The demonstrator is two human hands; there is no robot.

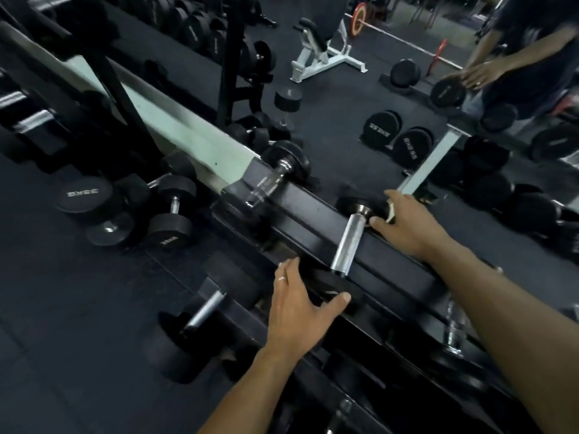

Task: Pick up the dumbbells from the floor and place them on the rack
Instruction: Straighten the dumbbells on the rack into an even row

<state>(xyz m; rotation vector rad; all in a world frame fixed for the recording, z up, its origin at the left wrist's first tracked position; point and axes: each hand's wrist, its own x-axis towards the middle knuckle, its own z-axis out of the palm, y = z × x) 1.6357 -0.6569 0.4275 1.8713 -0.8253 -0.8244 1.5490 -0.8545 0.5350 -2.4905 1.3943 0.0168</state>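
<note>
A black rubber-headed dumbbell with a bare steel handle (pixel 346 242) is lying across the top rail of the black metal rack (pixel 316 214), its handle running from about seven o'clock to one o'clock and its far head sitting against the mirror. The left hand (pixel 297 305) is resting on the near head, its grip spread, fingers flat and thumb splayed out to three o'clock. The right hand (pixel 407 227) is lying beside the far head, its grip likewise spread, fingertips touching the collar of the handle. Neither hand is closing around the handle.

At ten o'clock from it, a second black dumbbell with a chrome handle (pixel 269 180) is sitting on the same rail. At eight o'clock, on a lower tier, a black dumbbell with a dull grey handle (pixel 203 311) is resting. Further out at nine o'clock, several black round-headed dumbbells (pixel 169 211) are lying on the dark rubber floor (pixel 62 324); one head is showing white lettering that looks like "35KG", reversed.

The mirror (pixel 329 120) behind the rack is reflecting two black heads (pixel 398 139) with white weight markings, too blurred to read surely, and a white-framed bench (pixel 316 48) at twelve o'clock.
</note>
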